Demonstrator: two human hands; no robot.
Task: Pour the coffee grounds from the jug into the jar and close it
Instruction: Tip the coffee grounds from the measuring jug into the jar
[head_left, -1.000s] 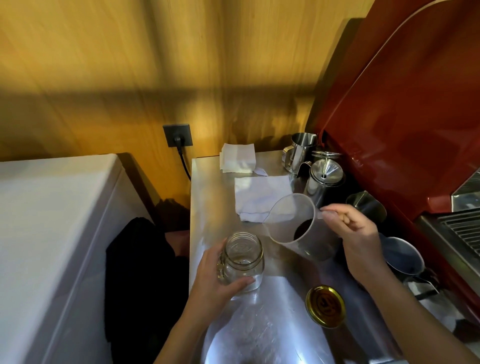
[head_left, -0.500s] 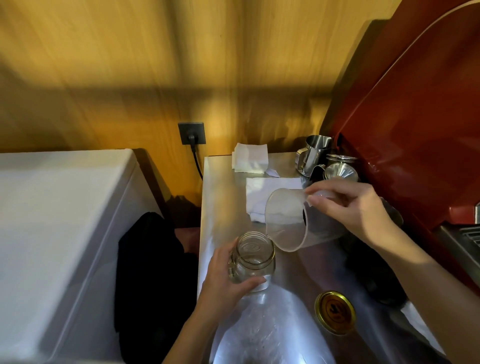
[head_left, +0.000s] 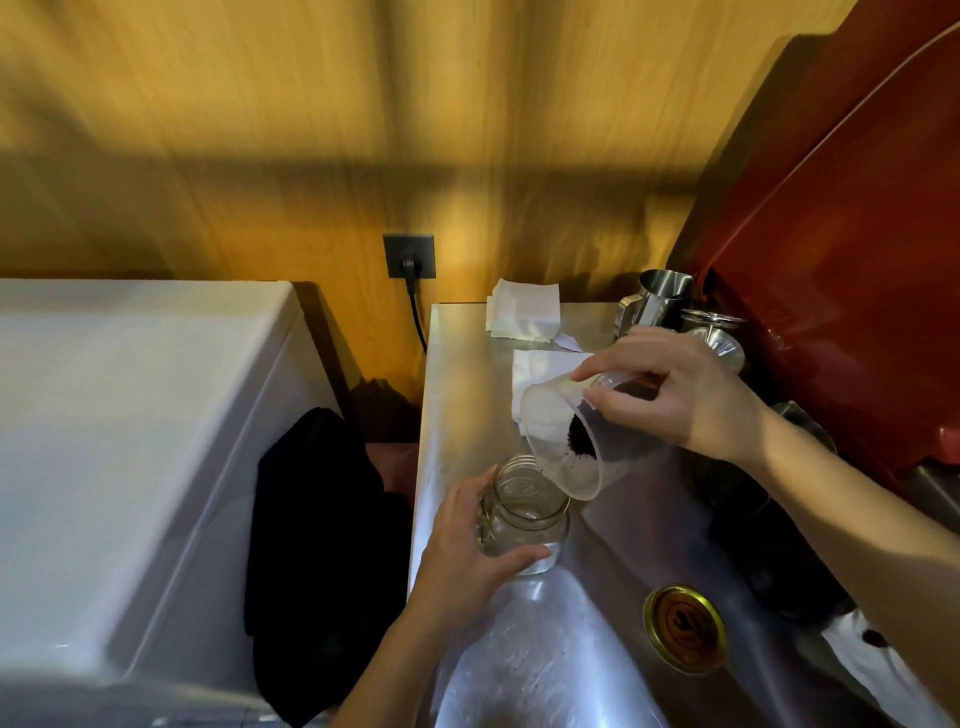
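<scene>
An open glass jar (head_left: 524, 512) stands on the steel counter (head_left: 467, 374), and my left hand (head_left: 467, 551) wraps around its left side. My right hand (head_left: 675, 395) grips a translucent plastic jug (head_left: 561, 441), tipped steeply with its mouth facing down and left, its lower rim just above the jar's right edge. Dark coffee grounds (head_left: 579, 434) have slid down inside the jug toward the rim. The jar looks empty. A gold lid (head_left: 683, 626) lies flat on the counter, to the right of the jar and nearer to me.
White paper napkins (head_left: 524, 317) lie at the back of the counter. Steel pitchers (head_left: 660, 299) and a funnel (head_left: 719, 338) stand at the back right beside a red machine (head_left: 841, 260). A white appliance (head_left: 130, 441) and dark cloth (head_left: 322, 545) are left of the counter.
My right hand has tipped the jug further and lowered it toward the jar. The grounds have slid toward the jug's rim. My left hand stays on the jar.
</scene>
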